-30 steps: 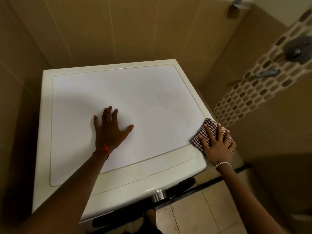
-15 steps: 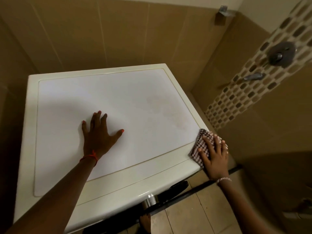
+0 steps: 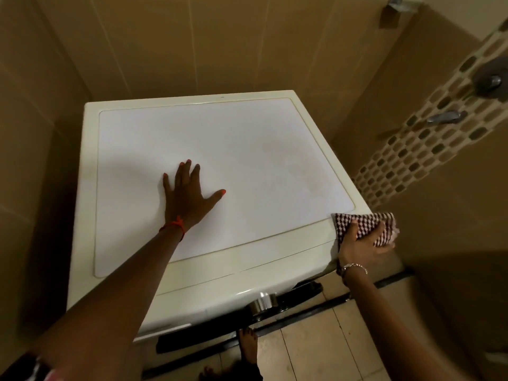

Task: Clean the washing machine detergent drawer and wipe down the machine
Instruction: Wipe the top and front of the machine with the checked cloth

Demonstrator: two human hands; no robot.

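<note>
Head view: washing machine [image 3: 275,273], top facing up. Left hand [image 3: 187,199] open, flat mid-lid, bracing. Right hand [image 3: 362,243] clutching checked cloth [image 3: 365,222] at near-right corner, draped over the edge. Unwiped right side w/ cloth hand nearer; lid lies left of it.

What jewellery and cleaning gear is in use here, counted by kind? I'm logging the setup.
Wrist bands: 2, a red thread and a beaded bracelet
Checked cloths: 1
Washing machines: 1
Total: 4
</note>
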